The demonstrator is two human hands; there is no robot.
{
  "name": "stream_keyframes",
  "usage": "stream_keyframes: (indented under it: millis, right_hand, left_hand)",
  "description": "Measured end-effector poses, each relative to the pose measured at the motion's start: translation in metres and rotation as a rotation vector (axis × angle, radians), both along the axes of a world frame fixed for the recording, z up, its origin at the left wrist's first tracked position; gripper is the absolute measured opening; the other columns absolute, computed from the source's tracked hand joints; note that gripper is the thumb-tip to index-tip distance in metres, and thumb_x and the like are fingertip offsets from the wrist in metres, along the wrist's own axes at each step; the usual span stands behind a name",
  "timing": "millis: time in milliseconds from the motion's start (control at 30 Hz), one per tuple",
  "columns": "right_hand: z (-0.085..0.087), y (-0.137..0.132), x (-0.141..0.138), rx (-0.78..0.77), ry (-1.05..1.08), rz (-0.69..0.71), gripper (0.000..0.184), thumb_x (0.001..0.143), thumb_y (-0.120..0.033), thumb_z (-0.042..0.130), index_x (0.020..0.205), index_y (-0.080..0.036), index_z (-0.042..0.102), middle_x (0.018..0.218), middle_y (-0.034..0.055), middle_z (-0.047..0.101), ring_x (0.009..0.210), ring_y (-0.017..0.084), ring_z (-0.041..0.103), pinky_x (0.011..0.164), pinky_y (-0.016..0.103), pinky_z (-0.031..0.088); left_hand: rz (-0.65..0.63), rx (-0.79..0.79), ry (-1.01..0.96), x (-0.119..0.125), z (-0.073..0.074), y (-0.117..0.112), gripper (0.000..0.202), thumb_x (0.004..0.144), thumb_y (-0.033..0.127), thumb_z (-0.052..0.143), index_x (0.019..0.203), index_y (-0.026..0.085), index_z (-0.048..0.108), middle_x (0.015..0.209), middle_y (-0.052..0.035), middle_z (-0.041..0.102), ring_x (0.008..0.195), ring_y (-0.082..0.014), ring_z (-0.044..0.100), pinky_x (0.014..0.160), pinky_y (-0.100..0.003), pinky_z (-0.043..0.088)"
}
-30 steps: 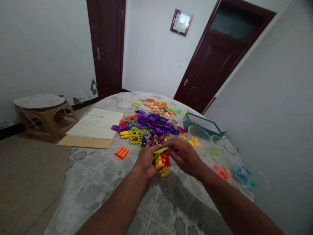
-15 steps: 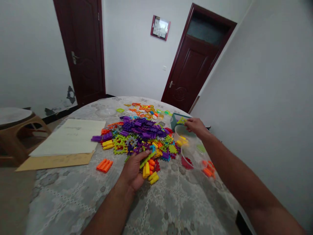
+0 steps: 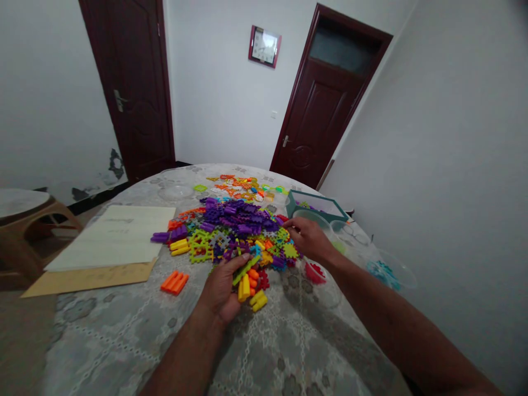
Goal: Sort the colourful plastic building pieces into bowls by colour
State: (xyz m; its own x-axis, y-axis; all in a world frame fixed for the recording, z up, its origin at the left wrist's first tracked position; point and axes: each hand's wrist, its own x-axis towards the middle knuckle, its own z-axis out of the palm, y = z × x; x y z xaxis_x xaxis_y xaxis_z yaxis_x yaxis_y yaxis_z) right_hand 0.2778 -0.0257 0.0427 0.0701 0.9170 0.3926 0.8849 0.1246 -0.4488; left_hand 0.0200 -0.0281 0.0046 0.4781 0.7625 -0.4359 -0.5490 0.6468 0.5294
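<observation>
A heap of plastic building pieces (image 3: pixel 239 223), mostly purple with green, yellow and orange ones, lies on the round table (image 3: pixel 124 324). My left hand (image 3: pixel 225 286) sits at the heap's near edge, fingers curled around a bundle of yellow, orange and green pieces (image 3: pixel 249 280). My right hand (image 3: pixel 307 237) rests on the right side of the heap, fingers bent down onto the pieces; whether it grips one is hidden. A few orange sticks (image 3: pixel 175 282) lie apart to the left.
A green box (image 3: pixel 315 202) and several clear plastic bowls (image 3: pixel 391 272) with sorted pieces stand at the right. A white sheet on brown card (image 3: pixel 111 242) lies at the left. A brown stool (image 3: pixel 28 220) stands beside the table. Two dark doors behind.
My right hand went out to the bowls and green box at the right, then came back to the heap. The left hand stayed put with its bundle.
</observation>
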Motion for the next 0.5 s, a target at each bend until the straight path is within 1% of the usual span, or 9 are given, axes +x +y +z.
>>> stream_keyframes:
  millis: [67,167,200,267,333,400,433,467,500]
  right_hand:
    - [0.014,0.003,0.011,0.037,-0.062,-0.021,0.026,0.093,-0.019,0.059,0.106,-0.025,0.081,0.105,0.0042,0.081,0.096,0.020,0.073,0.093,0.033,0.054]
    - [0.049,0.028,0.061,0.031,-0.096,-0.242,0.029,0.094,-0.019,0.058,0.110,-0.023,0.081,0.109,0.0068,0.081,0.101,0.021,0.072,0.094,0.032,0.054]
    - [0.060,0.038,0.081,-0.010,-0.099,-0.311,0.028,0.093,-0.019,0.059,0.110,-0.021,0.081,0.105,0.0078,0.081,0.099,0.021,0.072,0.091,0.030,0.054]
    - [0.076,0.058,0.119,-0.104,-0.087,-0.379,0.022,0.088,-0.017,0.065,0.102,-0.017,0.083,0.089,0.0083,0.080,0.089,0.021,0.073,0.083,0.028,0.054]
    - [0.080,0.073,0.148,-0.196,-0.061,-0.385,0.013,0.081,-0.015,0.073,0.091,-0.016,0.082,0.071,0.0051,0.075,0.076,0.019,0.072,0.074,0.027,0.054]
    - [0.075,0.083,0.165,-0.272,-0.041,-0.380,0.008,0.076,-0.014,0.081,0.084,-0.016,0.081,0.064,0.0021,0.072,0.070,0.018,0.070,0.071,0.026,0.054]
    - [0.070,0.088,0.170,-0.296,-0.034,-0.372,0.009,0.077,-0.015,0.083,0.085,-0.017,0.081,0.068,0.0022,0.073,0.071,0.018,0.071,0.071,0.026,0.054]
    - [0.065,0.092,0.174,-0.308,-0.030,-0.361,0.011,0.081,-0.019,0.084,0.091,-0.017,0.080,0.079,0.0032,0.076,0.077,0.018,0.072,0.074,0.027,0.056]
    - [0.061,0.096,0.176,-0.303,-0.026,-0.347,0.016,0.087,-0.025,0.083,0.100,-0.017,0.079,0.094,0.0049,0.078,0.085,0.020,0.073,0.078,0.030,0.058]
  left_hand:
    - [0.009,0.002,0.004,-0.001,-0.001,0.001,0.010,0.090,0.004,0.062,0.085,0.009,0.069,0.064,-0.0080,0.070,0.043,-0.0160,0.063,0.043,-0.027,0.057]
    - [0.029,0.040,0.021,-0.003,-0.002,0.002,0.007,0.088,0.005,0.065,0.084,0.008,0.071,0.064,-0.0082,0.071,0.043,-0.0167,0.064,0.043,-0.027,0.057]
    - [0.042,0.047,0.029,-0.003,-0.002,0.002,0.007,0.088,0.004,0.066,0.085,0.008,0.072,0.065,-0.0083,0.071,0.044,-0.0168,0.064,0.042,-0.027,0.057]
    - [0.072,0.044,0.048,-0.003,0.000,0.002,0.008,0.086,0.003,0.067,0.089,0.008,0.073,0.069,-0.0087,0.073,0.046,-0.0173,0.066,0.043,-0.027,0.058]
    - [0.089,0.033,0.070,-0.003,0.002,0.001,0.011,0.085,0.002,0.068,0.091,0.010,0.074,0.075,-0.0091,0.076,0.051,-0.0188,0.070,0.046,-0.028,0.061]
    - [0.112,0.002,0.130,-0.004,-0.001,0.002,0.015,0.083,0.001,0.069,0.091,0.012,0.074,0.078,-0.0082,0.077,0.054,-0.0209,0.073,0.047,-0.030,0.063]
    - [0.125,0.004,0.154,-0.005,-0.005,0.004,0.019,0.083,0.001,0.069,0.095,0.014,0.074,0.082,-0.0077,0.079,0.058,-0.0216,0.075,0.049,-0.031,0.064]
    - [0.135,-0.005,0.186,-0.008,-0.011,0.006,0.021,0.082,0.001,0.070,0.096,0.016,0.074,0.085,-0.0077,0.080,0.061,-0.0229,0.076,0.052,-0.034,0.066]
    - [0.135,-0.005,0.214,-0.011,-0.020,0.009,0.022,0.082,0.002,0.071,0.097,0.017,0.074,0.087,-0.0075,0.080,0.063,-0.0237,0.077,0.055,-0.035,0.068]
